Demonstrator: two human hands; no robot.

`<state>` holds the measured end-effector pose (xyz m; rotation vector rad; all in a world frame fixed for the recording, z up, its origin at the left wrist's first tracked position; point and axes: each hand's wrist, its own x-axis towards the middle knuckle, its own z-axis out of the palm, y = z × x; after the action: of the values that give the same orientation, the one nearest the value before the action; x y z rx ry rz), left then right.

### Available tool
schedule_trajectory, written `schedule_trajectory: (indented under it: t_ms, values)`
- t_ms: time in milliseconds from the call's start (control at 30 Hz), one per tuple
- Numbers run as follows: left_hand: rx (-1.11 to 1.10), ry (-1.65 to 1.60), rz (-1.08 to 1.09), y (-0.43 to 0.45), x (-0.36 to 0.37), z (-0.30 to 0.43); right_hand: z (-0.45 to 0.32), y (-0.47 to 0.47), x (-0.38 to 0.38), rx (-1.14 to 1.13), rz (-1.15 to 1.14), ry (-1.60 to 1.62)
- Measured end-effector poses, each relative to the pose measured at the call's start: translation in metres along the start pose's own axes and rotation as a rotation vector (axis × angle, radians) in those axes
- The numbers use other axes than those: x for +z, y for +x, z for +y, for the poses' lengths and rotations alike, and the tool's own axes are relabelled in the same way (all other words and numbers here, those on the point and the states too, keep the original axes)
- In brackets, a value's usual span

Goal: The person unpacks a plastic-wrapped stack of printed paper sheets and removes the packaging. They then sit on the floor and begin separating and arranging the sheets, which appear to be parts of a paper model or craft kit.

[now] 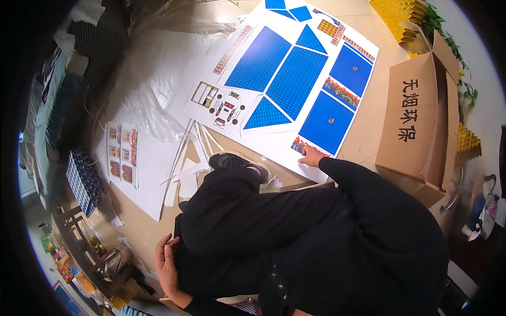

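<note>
A large white printed sheet (272,144) is spread on the floor in front of me. Blue tile-patterned roof shapes (297,81), plain blue panels (326,121) and small car parts (226,111) are printed on it. My right hand (311,156) touches the sheet near its close corner, thumb and forefinger apart, over a printed strip of red flowers (297,145). Nothing shows in its grasp. Down at the left, my left hand (166,262) hangs beside my bent leg with loosely curled fingers, holding nothing.
White offcut strips (174,182) lie by my shoe (237,162). Left of them is a stack of white sheets (148,193) bearing smaller printed pieces (122,152). Clear plastic film (146,79) covers the floor beyond. A cardboard box (409,118) with writing stands right; a patterned bag (84,179) stands left.
</note>
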<state>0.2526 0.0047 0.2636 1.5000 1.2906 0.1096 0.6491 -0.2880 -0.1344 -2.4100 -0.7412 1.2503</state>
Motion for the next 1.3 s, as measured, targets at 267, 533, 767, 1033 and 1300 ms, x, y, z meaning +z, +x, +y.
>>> schedule_trajectory:
  t_ms: [267, 533, 767, 1033, 1300]
  values:
    - [0.036, -0.005, 0.005, -0.001, 0.004, 0.004, 0.01, 0.011, 0.0, 0.028, -0.009, -0.056]
    - [0.03, 0.005, 0.074, -0.016, -0.002, -0.001, -0.016, -0.003, -0.001, 0.063, 0.018, 0.133]
    - [0.022, 0.024, 0.113, -0.016, 0.005, 0.004, 0.015, 0.011, -0.01, -0.192, -0.083, 0.087]
    - [0.092, -0.048, 0.099, -0.021, -0.001, -0.013, -0.072, -0.013, -0.117, -0.003, -0.227, 1.002]
    - [0.165, -0.049, 0.136, -0.032, 0.008, -0.008, -0.134, -0.045, -0.185, -0.086, -0.289, 0.622]
